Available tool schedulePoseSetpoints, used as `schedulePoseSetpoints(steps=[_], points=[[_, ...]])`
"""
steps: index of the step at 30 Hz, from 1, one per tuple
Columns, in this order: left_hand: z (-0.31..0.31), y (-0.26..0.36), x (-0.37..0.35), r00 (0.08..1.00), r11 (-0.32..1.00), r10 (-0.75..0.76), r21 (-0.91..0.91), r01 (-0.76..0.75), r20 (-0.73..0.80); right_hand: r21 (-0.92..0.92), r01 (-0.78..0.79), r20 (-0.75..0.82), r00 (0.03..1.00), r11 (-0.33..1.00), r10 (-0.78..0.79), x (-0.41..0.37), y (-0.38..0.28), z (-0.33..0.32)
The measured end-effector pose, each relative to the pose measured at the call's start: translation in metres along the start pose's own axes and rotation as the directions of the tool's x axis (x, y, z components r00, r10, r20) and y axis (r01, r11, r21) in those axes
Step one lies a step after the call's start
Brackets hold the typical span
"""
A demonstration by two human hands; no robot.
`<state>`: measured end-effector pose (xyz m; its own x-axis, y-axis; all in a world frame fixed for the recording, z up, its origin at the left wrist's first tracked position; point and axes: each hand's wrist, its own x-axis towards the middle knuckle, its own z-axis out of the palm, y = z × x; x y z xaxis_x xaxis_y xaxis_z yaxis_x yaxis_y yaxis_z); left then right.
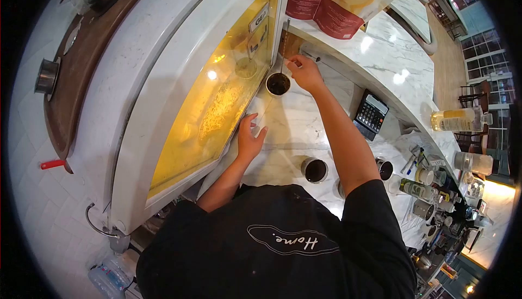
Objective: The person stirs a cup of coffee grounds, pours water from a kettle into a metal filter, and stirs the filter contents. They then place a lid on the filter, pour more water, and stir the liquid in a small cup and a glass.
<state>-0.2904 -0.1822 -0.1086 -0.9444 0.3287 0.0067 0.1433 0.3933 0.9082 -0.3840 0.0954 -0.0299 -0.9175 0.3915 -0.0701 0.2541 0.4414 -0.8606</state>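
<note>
My right hand [305,72] reaches forward over the marble counter [293,130] and pinches the top of a long thin handle that stands in a dark cup [278,84]. The cup sits beside the corner of a glass-fronted machine [217,98] lit yellow inside, with pale popcorn-like bits on its floor. My left hand [249,136] rests with fingers spread against the lower edge of the machine's glass door, holding nothing.
A second dark cup [315,169] stands on the counter near my body. A black calculator [371,115] lies to the right. Bottles, jars and small tools [435,182] crowd the right end. A red and yellow bag [337,0] lies on the raised ledge.
</note>
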Motion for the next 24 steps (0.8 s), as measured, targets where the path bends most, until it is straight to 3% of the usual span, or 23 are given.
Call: schedulePoseSetpoints(steps=[5, 15, 24], points=[[0.000, 0.002, -0.004, 1.000, 1.000, 0.010, -0.003, -0.010, 0.007, 0.102, -0.084, 0.034, 0.996, 0.991, 0.080, -0.040, 0.007, -0.025], [0.003, 0.012, -0.021, 0.997, 0.995, 0.061, 0.072, -0.064, 0.041, 0.209, -0.099, -0.029, 0.994, 0.973, 0.107, -0.139, -0.004, -0.085], [0.013, 0.019, -0.079, 0.996, 0.994, 0.072, 0.073, -0.076, 0.054, 0.331, -0.117, -0.097, 0.983, 0.936, 0.157, -0.250, 0.017, -0.144]])
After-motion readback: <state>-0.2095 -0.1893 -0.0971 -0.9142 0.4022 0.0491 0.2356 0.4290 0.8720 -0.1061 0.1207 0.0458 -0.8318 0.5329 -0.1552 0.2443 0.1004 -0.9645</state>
